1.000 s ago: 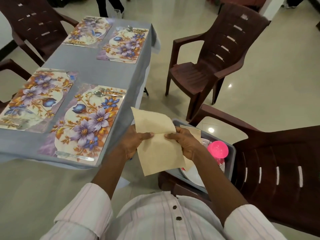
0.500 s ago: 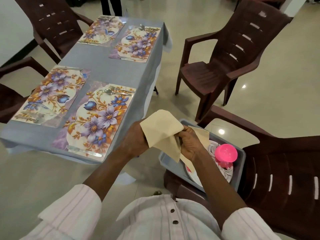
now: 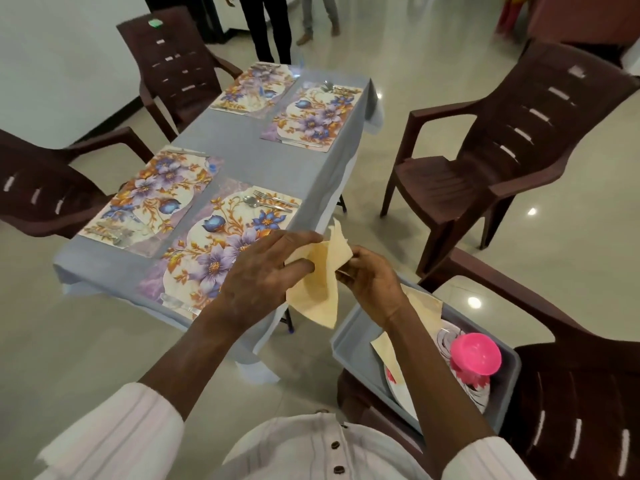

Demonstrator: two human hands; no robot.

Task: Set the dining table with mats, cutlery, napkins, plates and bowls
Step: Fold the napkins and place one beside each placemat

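The cream napkin (image 3: pixel 320 277), a broad sheet a second ago, is now folded narrow and upright. The left hand (image 3: pixel 263 275) and right hand (image 3: pixel 372 277) have lifted it from over the grey tub (image 3: pixel 349 337) toward the near placemat (image 3: pixel 221 244).

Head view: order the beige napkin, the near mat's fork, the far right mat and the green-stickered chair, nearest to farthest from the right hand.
1. Beige napkin: pinched by the right hand.
2. Fork: near mat, ahead left.
3. Far right mat: farther ahead.
4. Green-stickered chair: beyond, far left.
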